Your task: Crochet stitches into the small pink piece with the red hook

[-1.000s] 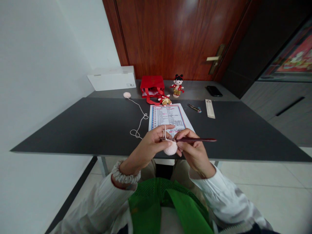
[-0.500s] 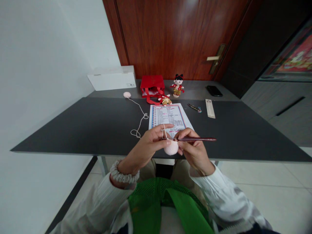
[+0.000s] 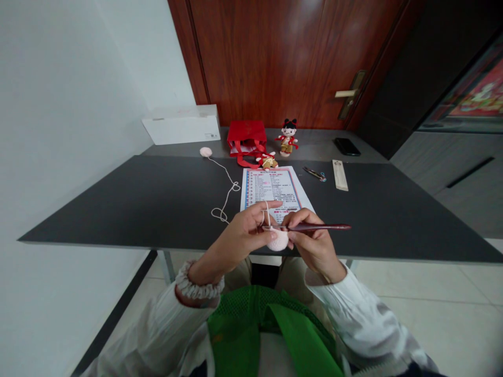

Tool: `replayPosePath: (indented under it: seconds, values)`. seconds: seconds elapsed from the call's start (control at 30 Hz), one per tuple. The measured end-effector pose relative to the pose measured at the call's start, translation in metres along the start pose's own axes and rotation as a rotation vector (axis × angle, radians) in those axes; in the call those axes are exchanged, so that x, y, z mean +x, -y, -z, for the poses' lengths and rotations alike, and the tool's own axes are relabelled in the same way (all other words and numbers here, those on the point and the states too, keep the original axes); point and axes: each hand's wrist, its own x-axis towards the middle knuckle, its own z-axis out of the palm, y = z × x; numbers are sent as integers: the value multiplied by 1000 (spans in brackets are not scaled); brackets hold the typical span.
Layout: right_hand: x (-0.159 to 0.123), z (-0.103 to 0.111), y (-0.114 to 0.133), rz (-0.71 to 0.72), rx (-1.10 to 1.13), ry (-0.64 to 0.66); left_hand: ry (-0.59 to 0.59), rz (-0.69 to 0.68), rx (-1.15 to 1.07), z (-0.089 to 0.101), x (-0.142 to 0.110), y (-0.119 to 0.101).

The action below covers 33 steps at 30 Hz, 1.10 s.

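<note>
nearest my viewpoint i see a green garment (image 3: 236, 324) and two pale sleeves, with a gathered band (image 3: 196, 285) around the left wrist. beyond them, at the table's near edge, the left hand (image 3: 239, 235) has its fingers clamped on the pink rounded piece (image 3: 278, 241), thumb against its side, while one finger reaches out with pale yarn (image 3: 268, 213) over it. the right hand (image 3: 314, 243) has its fingers closed on the dark red hook (image 3: 324, 227); the hook lies nearly level, its thin end at the top of the piece between both hands. compared with half a second ago, i find the hook and piece a touch lower in my view, and the strand by the left fingers stands steeper.

farther in on the dark table (image 3: 118, 204), i see a printed sheet (image 3: 271, 183) partly behind the hands, with a loose strand curling left of it up to a small pink yarn ball (image 3: 205, 152). to the sheet's right lie a small metal tool (image 3: 313, 173) and a pale narrow packet (image 3: 340, 175). past the sheet are a small doll (image 3: 268, 161), a red bag (image 3: 247, 139), an upright doll (image 3: 288, 139), a black phone (image 3: 347, 146) and a white box (image 3: 184, 125). these keep their places. behind stands a brown door (image 3: 267, 63).
</note>
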Motion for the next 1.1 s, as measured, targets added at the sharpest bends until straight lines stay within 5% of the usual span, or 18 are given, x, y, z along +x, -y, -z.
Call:
replayPosePath:
  seconds: [1.1]
  values:
    - [1, 3, -1, 60, 43, 29, -31, -38, 61, -1, -1, 2]
